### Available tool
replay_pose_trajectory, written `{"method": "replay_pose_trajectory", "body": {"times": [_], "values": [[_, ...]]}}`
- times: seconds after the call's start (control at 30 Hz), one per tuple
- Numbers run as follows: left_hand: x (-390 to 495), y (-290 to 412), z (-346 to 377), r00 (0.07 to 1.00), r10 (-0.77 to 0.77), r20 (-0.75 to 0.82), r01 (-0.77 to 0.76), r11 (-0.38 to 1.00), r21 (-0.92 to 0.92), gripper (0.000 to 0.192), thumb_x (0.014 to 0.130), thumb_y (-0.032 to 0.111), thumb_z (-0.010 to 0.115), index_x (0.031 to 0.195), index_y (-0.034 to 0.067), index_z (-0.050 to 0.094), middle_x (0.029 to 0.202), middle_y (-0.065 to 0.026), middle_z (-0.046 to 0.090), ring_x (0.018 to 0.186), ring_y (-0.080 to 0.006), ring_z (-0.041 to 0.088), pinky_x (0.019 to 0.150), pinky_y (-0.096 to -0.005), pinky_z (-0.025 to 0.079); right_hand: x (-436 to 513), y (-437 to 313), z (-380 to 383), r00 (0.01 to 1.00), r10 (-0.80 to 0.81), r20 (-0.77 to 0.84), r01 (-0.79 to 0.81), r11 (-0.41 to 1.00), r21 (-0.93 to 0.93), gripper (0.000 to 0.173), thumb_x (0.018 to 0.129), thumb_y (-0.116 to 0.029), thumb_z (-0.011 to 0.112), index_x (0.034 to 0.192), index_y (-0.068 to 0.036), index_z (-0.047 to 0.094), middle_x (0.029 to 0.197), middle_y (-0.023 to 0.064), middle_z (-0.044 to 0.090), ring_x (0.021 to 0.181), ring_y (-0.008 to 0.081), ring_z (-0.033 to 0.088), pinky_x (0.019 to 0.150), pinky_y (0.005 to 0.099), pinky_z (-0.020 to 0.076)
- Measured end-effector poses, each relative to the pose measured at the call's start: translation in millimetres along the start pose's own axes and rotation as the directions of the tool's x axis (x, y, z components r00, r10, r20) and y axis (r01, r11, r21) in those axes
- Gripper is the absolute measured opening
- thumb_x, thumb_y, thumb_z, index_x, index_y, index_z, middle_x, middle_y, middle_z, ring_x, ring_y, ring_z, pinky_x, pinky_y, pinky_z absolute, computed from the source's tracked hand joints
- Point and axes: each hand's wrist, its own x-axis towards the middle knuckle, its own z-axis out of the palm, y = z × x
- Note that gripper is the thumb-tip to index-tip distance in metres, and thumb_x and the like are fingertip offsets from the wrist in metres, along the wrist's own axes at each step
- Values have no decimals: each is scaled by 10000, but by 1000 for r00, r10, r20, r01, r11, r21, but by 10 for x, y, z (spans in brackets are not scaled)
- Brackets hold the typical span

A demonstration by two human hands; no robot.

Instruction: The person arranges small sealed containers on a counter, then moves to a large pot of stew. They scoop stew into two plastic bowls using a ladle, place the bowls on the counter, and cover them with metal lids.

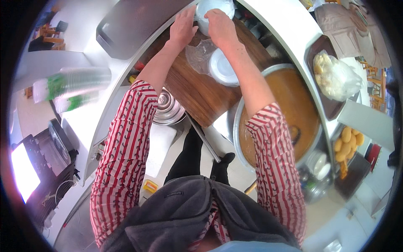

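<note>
At the far end of the brown wooden board (201, 94), a stack of pale round bowls or lids (217, 5) stands in clear plastic wrap. My right hand (222, 30) is over its near side, with bent fingers gripping it or its wrap. My left hand (183, 26) is at the left of this stack, thumb apart from the fingers and nothing visible in it; whether it touches the stack is unclear. Nearer to me lies a second wrapped stack of white round dishes or lids (223, 66), partly hidden by my right forearm. Loose clear plastic film (198, 56) spreads left of it.
Under my right arm stands a large metal pot (237, 138) of brown liquid. Steel lids (168, 108) sit left of the board. Stacked plastic cups (75, 82) stand on the left counter. The right counter holds a tray (318, 42) with a bagged item (335, 75) and yellow food pieces (346, 143).
</note>
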Motion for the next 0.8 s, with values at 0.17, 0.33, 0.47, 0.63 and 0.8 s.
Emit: {"method": "replay_pose_trajectory", "body": {"times": [0.17, 0.33, 0.47, 0.63, 0.8], "values": [[7, -149, 310, 991, 117, -72, -120, 992, -39, 54, 835, 103, 587, 869, 63, 597, 913, -113, 629, 937, -335, 570, 790, -429, 506, 262, 290, 309, 999, 38, 34, -41, 996, 77, 209, 818, -12, 538, 991, -31, 653, 1018, 181, 635, 987, 361, 602, 852, 437, 489], [-642, 35, 273, 975, 220, -8, -218, 960, -176, 69, 785, 56, 546, 796, 44, 613, 827, -139, 627, 850, -329, 591, 733, -430, 514, 333, 148, 525, 943, 267, 198, -241, 959, -146, 211, 861, -145, 609, 1029, -35, 674, 1043, 209, 639, 960, 373, 621, 858, 437, 489], [-1019, 303, 151, 982, 189, 32, -156, 885, -438, 135, 841, 121, 570, 764, 43, 649, 860, -143, 642, 878, -306, 609, 742, -403, 517, 118, 100, 387, 899, 240, 366, -187, 967, -175, 296, 800, -229, 710, 1009, -21, 678, 1059, 217, 627, 1005, 362, 604, 870, 436, 486], [-1059, 145, 33, 947, -298, 122, 305, 708, -637, 173, 846, 115, 588, 915, 9, 705, 863, -122, 676, 785, -208, 632, 705, -321, 496, -186, -54, 317, 969, 83, 232, -22, 967, -253, 242, 760, -227, 732, 891, -30, 687, 1008, 180, 620, 937, 318, 609, 806, 456, 463], [-850, 45, 87, 821, -508, 259, 539, 542, -644, 178, 856, 104, 581, 933, 7, 709, 784, -75, 684, 685, -107, 601, 637, -266, 481, -184, -153, 399, 943, 116, 313, 23, 914, -406, 142, 744, -174, 697, 822, -56, 696, 914, 149, 640, 862, 291, 619, 784, 409, 437]]}}
